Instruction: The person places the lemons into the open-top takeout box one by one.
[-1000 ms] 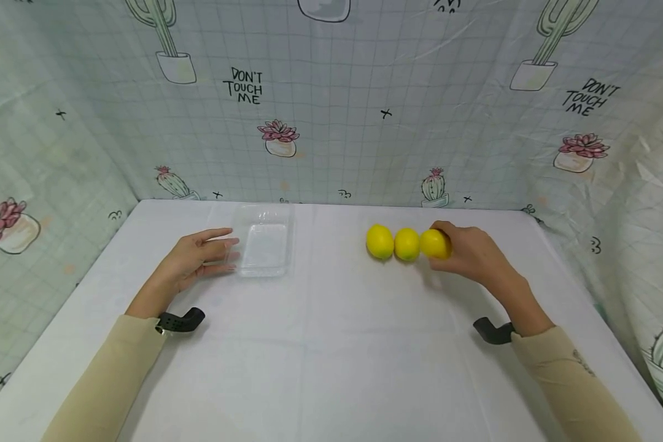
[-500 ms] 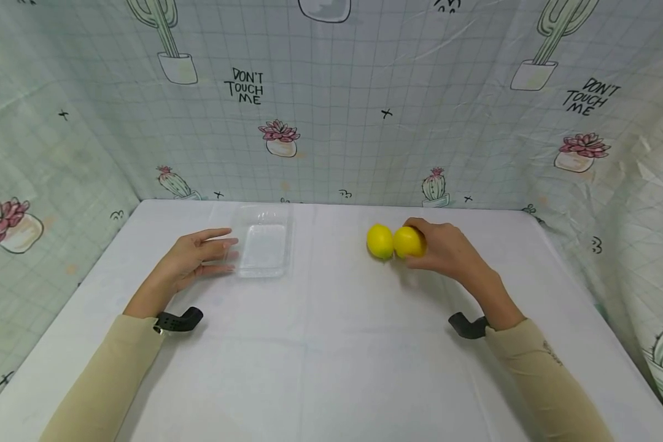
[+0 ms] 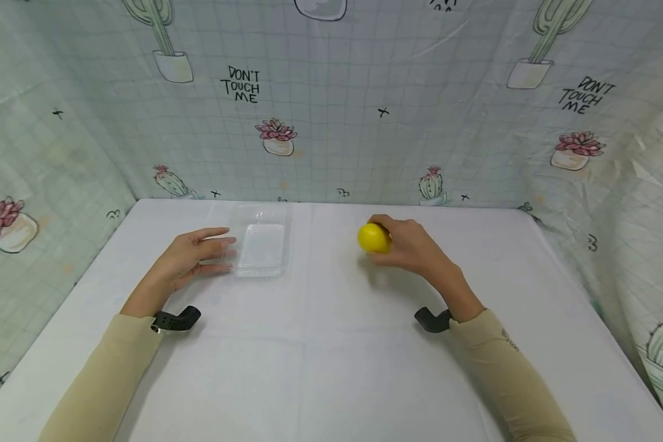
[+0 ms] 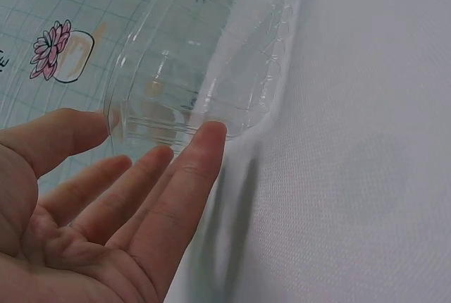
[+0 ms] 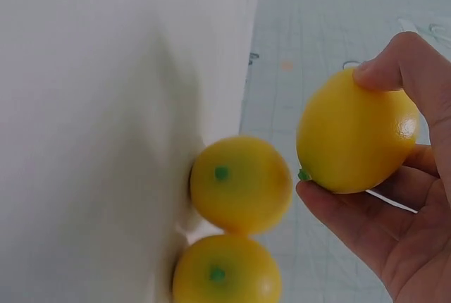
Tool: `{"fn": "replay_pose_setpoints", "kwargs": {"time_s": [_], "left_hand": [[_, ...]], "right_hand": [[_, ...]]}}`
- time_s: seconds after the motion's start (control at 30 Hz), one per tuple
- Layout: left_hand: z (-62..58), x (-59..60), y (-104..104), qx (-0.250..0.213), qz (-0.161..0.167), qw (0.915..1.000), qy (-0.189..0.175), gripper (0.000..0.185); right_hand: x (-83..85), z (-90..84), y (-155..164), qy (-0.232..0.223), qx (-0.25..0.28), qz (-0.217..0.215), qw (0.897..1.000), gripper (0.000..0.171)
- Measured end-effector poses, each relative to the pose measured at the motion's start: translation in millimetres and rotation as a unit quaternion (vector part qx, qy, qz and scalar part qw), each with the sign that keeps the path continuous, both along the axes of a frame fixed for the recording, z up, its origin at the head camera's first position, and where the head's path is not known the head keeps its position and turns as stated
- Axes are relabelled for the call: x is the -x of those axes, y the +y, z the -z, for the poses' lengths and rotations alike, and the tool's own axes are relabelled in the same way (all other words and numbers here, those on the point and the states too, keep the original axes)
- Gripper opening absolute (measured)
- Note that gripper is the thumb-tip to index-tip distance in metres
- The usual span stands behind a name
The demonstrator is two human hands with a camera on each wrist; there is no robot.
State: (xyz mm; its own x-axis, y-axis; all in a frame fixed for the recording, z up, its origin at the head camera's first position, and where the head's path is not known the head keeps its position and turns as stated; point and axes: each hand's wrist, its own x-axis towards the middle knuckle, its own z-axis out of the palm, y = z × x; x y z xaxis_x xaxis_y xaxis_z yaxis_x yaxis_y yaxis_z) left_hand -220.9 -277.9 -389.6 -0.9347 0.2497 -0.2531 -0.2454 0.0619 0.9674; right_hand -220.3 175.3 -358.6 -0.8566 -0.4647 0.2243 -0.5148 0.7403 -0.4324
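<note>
My right hand [image 3: 411, 245] pinches a yellow lemon [image 5: 352, 137] between thumb and fingers, raised off the table, its small green tip beside a fingertip. In the right wrist view, one lemon [image 5: 243, 194] and another lemon [image 5: 232, 275] sit side by side on the table, near the held one. From the head view, the held lemon and hand hide both. My left hand [image 3: 190, 258] reaches to the left side of a clear plastic tray [image 3: 261, 273], fingers spread and fairly straight. Its fingertips [image 4: 213, 134] are right at the tray's rim in the left wrist view.
A white cloth covers the table [image 3: 309, 368]. Behind it and at both sides hangs a printed curtain [image 3: 331, 147] with cactus drawings. Each wrist wears a black camera mount, one left [image 3: 178, 319] and one right [image 3: 433, 319].
My right hand has carried the held lemon leftward, across the two lying lemons, which are now covered in the head view. The left hand and tray have stayed in place.
</note>
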Motion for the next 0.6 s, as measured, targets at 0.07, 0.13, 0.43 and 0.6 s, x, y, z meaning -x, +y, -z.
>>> {"fn": "replay_pose_setpoints", "kwargs": {"time_s": [0.07,0.13,0.43,0.6], "left_hand": [[-0.6,-0.8,-1,0.000,-0.002,1.0000,-0.003,0.072],[-0.6,-1.3,-2,0.001,-0.003,1.0000,-0.007,0.073],[-1.0,-0.9,-2,0.002,-0.003,1.0000,-0.008,0.073],[0.4,-1.0,-1,-0.004,0.003,1.0000,-0.003,0.071]], "right_hand": [[1.8,0.6,-7,-0.003,0.005,-0.009,1.000,0.054],[3.5,1.4,-12,-0.003,0.007,-0.016,1.000,0.055],[9.3,3.8,-29,-0.006,0.017,-0.036,0.999,0.057],[11.6,1.4,-39,-0.011,0.045,-0.059,0.997,0.057]]}}
